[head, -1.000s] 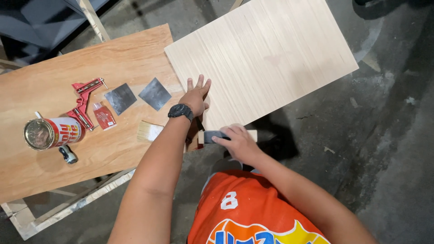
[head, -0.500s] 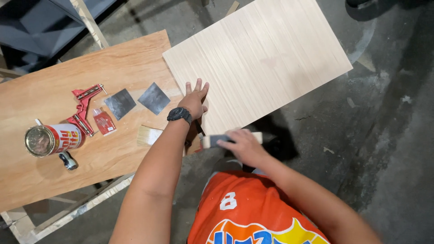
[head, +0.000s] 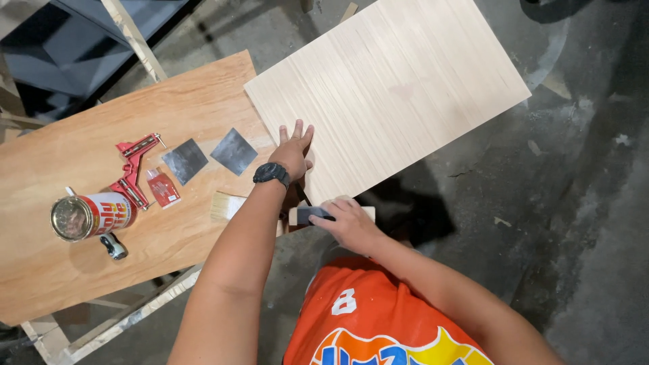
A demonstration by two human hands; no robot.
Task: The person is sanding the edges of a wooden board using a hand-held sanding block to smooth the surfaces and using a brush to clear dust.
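Block (head: pixel 331 215) crosswise along panel (head: pixel 392 88) edge (right hand (head: pixel 348 223) atop)

Your pale, straight-grained rectangular wood panel (head: pixel 389 88) sits next to that warmer orange-brown plywood sheet (head: pixel 81 270) (way redder tone). On it: two dark grey square sandpaper pieces (head: pixel 233 151), a bright red metal corner clamp (head: pixel 134 169), a red-and-white round tin can (head: pixel 91 216) with a gold lid. Your black wristwatch (head: pixel 272 174) pops against your orange jersey (head: pixel 378 318).

The left hand (head: pixel 293 150) lies flat, fingers spread, arm stretched forward, a watch on its wrist. The right hand (head: pixel 346 222) is curled closed, forearm bent inward.
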